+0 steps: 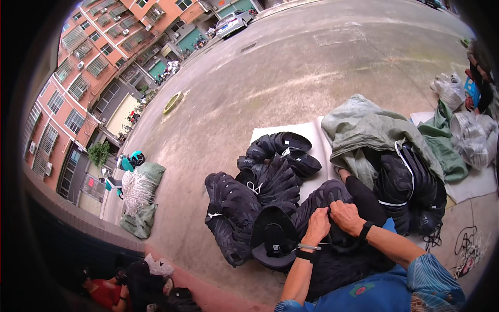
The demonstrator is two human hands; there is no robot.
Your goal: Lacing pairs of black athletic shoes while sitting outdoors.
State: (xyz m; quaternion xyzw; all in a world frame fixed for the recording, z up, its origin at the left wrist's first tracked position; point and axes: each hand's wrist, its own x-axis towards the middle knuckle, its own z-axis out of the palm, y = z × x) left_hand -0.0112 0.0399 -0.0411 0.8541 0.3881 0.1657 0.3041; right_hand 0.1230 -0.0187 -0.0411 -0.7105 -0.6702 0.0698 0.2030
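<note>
My left hand (318, 226) and my right hand (347, 217) are close together over my lap, both with fingers closed. They pinch the edge of a black cap (340, 240) in a nested row; the exact grip is partly hidden by the fingers. Just left of my left hand, a cap (274, 236) lies with its hollow inside and a small white label showing. Beyond it are bundles of nested black caps (234, 203) tied with white cord (253, 187). More tied caps (291, 153) rest at the far end of these.
To the right stands a strapped black bundle (397, 182) under a grey-green woven sheet (364, 127). Loose cords (468, 255) lie on the ground near it. Clear plastic bags (473, 135) sit farther right. At left are a sack with white strips (138, 192), a teal scooter (125, 164) and seated people (109, 291).
</note>
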